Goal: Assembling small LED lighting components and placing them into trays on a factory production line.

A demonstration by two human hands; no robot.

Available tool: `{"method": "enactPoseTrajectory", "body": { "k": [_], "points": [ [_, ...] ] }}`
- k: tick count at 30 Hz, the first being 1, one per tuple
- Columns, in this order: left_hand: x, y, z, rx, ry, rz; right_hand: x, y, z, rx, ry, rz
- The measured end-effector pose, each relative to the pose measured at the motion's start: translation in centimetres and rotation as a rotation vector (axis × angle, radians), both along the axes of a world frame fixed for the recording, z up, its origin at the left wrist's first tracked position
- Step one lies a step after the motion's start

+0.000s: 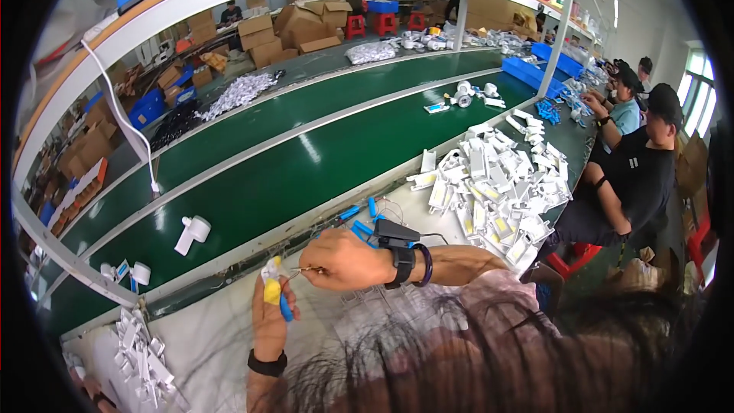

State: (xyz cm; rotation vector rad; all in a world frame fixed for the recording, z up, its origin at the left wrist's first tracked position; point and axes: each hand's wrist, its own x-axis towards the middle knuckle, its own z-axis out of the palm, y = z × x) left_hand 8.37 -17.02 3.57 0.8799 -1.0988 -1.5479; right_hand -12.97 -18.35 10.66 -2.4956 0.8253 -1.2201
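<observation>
My left hand (269,329) is closed on a small white-and-yellow part (271,289), held upright above the bench. A blue cylinder (286,307) hangs at its lower side, against my fingers. From the right, my right hand (336,258) reaches across in a closed grip. A thin metal-tipped tool (304,269) sticks out of it toward the part; whether it touches cannot be made out, and its handle is hidden by my fingers. Just beyond my right hand lie several blue cylinders (362,231) with thin wires.
White plastic housings (489,183) form a big heap on the right; a smaller pile (141,363) sits at lower left. Past the bench edge runs a green conveyor belt (329,154) carrying white lamp-like units (193,234). Co-workers (638,160) sit at right. A post (558,30) stands near blue bins (531,76).
</observation>
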Motion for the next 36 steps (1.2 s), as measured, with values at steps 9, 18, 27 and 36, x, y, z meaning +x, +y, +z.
{"method": "enactPoseTrajectory", "body": {
  "k": [9, 18, 27, 36],
  "points": [
    [-2.0, 0.6, 3.1, 0.106, 0.136, -0.084, 0.7, -0.9, 0.0, -0.162, -0.129, -0.065],
    [-1.5, 0.9, 2.5, -0.087, 0.163, -0.035, 1.6, -0.5, -0.6, -0.143, -0.047, 0.008],
    [-1.9, 1.4, 2.6, -0.248, 0.07, -0.069, 1.4, -0.3, -1.4, -0.176, -0.076, -0.015],
    [-2.1, 1.9, 3.5, -0.297, -0.089, -0.06, 1.2, -0.1, -1.2, -0.225, -0.094, -0.005]
  ]
}}
